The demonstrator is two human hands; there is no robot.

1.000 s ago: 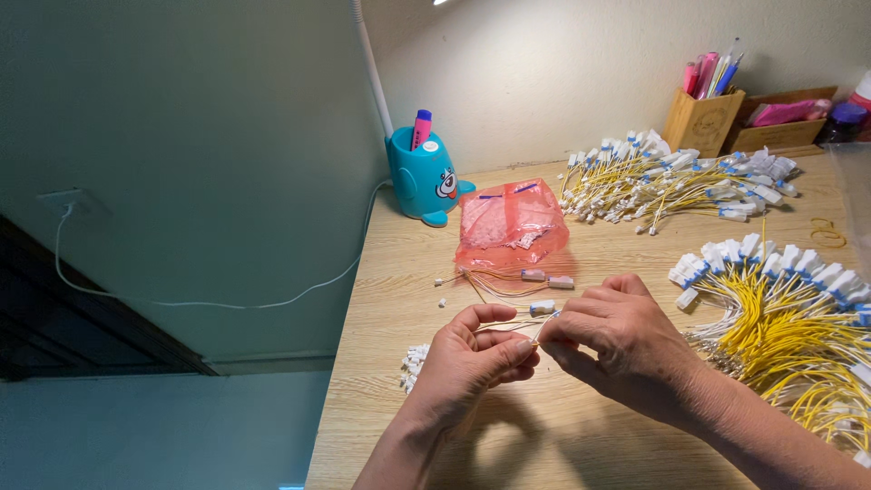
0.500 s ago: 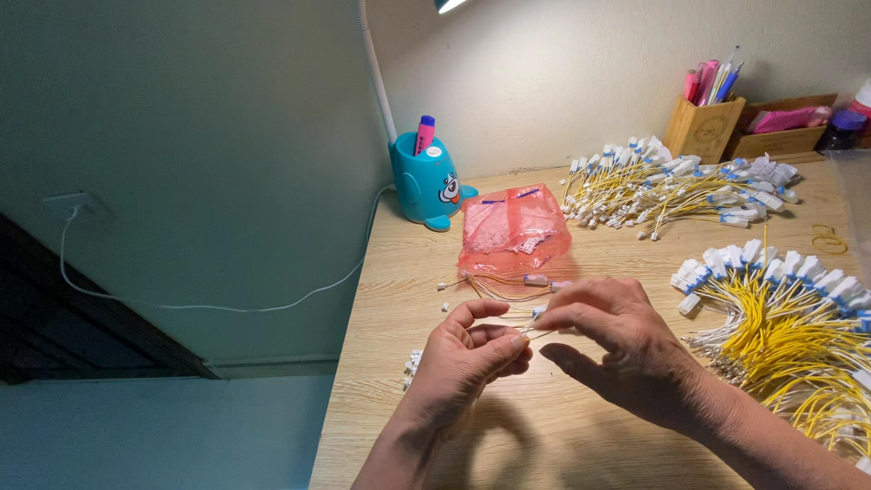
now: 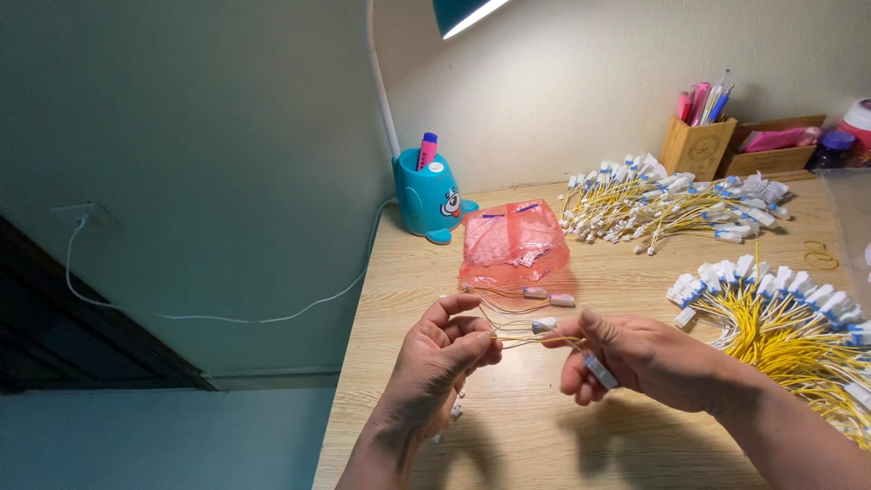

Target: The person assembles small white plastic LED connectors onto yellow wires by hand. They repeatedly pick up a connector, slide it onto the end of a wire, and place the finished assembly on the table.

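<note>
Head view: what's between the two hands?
In the head view, thin yellow wires span from the left hand to the right hand, above bare wooden desk.

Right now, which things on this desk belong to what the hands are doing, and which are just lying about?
In use: left hand and right hand pinching thin yellow wires; small white connector; pink plastic bag.

Lying about: teal pen holder; wooden pen box; bundled yellow wire heaps.

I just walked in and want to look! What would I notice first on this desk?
Two hands, left hand and right hand, stretch thin yellow wires between them at the wooden desk's near edge. A big fan of yellow wires with white plugs lies right, a pink plastic bag behind.
</note>
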